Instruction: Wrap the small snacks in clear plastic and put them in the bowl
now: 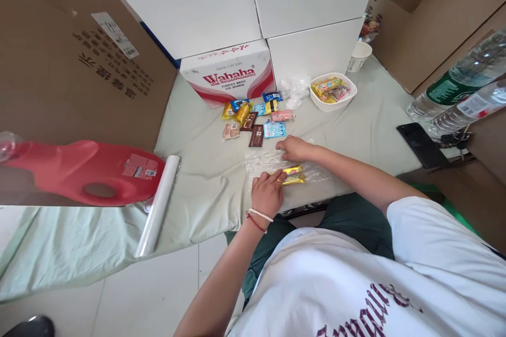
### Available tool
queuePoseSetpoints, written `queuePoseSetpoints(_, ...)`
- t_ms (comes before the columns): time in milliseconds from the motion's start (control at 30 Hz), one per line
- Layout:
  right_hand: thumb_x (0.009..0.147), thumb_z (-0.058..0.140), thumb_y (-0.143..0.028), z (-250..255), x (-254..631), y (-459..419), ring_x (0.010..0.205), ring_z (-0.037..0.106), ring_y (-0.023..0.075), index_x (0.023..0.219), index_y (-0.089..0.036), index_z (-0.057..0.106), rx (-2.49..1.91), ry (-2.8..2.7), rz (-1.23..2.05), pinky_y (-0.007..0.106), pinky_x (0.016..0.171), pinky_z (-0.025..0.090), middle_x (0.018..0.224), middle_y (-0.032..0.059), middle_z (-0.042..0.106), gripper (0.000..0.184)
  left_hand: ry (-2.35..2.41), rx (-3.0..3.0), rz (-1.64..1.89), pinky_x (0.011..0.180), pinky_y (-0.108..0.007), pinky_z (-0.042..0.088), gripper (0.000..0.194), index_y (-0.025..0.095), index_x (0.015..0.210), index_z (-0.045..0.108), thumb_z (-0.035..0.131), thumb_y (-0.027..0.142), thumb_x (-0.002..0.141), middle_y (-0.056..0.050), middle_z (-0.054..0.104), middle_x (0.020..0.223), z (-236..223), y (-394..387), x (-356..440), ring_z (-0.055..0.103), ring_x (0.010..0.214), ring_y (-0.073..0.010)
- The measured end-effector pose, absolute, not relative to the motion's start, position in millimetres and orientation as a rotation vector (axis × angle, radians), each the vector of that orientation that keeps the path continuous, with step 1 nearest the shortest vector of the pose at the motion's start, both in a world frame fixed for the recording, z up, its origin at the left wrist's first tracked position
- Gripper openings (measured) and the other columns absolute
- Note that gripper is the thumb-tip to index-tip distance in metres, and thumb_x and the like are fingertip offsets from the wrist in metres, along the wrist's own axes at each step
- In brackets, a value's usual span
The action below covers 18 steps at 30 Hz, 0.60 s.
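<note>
My left hand point(269, 192) lies with its fingers stretched out over the left end of two yellow snack packets point(294, 175), pressing on them. The packets rest side by side on a crinkled sheet of clear plastic wrap point(316, 172) spread on the table. My right hand point(294, 148) is at the far edge of the wrap, its fingers curled and closed at the film; its fingertips are partly hidden. Beyond my hands lie several small snack packets, among them a brown packet point(256, 136), a light blue packet point(274, 129) and a pink packet point(281, 115).
A white bowl point(332, 106) with snacks stands behind, near a crumpled clear bag point(294, 92) and a Wahaha carton point(233, 73). A roll of plastic wrap point(158, 208) and a red jug point(103, 174) are at left. A phone point(422, 145) and water bottles point(458, 84) are at right.
</note>
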State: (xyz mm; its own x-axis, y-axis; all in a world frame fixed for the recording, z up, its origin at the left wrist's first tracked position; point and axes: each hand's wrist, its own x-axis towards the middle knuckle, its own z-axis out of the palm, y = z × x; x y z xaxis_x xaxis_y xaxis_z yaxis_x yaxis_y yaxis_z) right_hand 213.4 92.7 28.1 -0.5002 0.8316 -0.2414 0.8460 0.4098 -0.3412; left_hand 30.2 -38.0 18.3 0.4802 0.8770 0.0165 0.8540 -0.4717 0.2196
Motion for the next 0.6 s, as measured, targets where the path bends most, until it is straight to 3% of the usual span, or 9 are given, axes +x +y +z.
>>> queuePoseSetpoints(67,0.095,0.061,-0.018,34.6,211.0,87.3,0.109,0.067,0.0234,0.123,-0.018,0.075,1.475,2.663,-0.726,0.028,0.088,0.046,0.114,0.0079,0.077,0.032,1.520,2.539,0.155,0.084,-0.049,0.043,0.050,0.028,0.143,0.062,0.040,0.020,0.098,-0.002,0.062,0.150,8.1,-34.7,32.6,0.060,0.108,-0.0305)
queuePoseSetpoints(167,0.099,0.054,-0.016,40.9,215.2,60.3,0.103,0.067,0.0221,0.120,-0.021,0.077,1.226,2.827,-0.629,0.028,0.085,0.045,0.110,0.0082,0.076,0.032,1.544,2.546,0.209,0.083,-0.048,0.044,0.048,0.024,0.141,0.064,0.041,0.020,0.099,-0.007,0.068,0.143,-2.4,-33.3,31.0,0.062,0.109,-0.0303)
queuePoseSetpoints(333,0.105,0.046,-0.017,16.7,229.6,5.2,0.101,0.059,0.0234,0.148,-0.028,0.058,1.110,2.931,-0.445,0.031,0.080,0.043,0.111,0.0094,0.070,0.046,1.436,2.427,0.421,0.087,-0.046,0.048,0.032,0.022,0.103,0.078,0.047,0.018,0.095,-0.011,0.079,0.106,-18.6,-29.7,16.2,0.067,0.102,-0.0289)
queuePoseSetpoints(467,0.105,0.044,-0.013,-11.3,236.6,-9.1,0.096,0.052,0.0230,0.151,-0.027,0.055,1.059,3.028,-0.378,0.034,0.083,0.040,0.105,0.0091,0.065,0.050,1.214,2.114,0.855,0.097,-0.044,0.052,0.025,0.025,0.095,0.078,0.053,0.024,0.093,-0.007,0.079,0.111,-34.6,-27.2,-17.7,0.071,0.104,-0.0240)
queuePoseSetpoints(600,0.106,0.046,-0.017,-25.1,235.0,-14.1,0.095,0.048,0.0234,0.144,-0.025,0.061,1.152,3.099,-0.293,0.035,0.083,0.039,0.100,0.0097,0.060,0.042,1.692,1.562,1.275,0.109,-0.046,0.048,0.031,0.023,0.102,0.075,0.050,0.039,0.096,-0.009,0.075,0.119,-41.0,-21.5,-53.9,0.066,0.119,-0.0250)
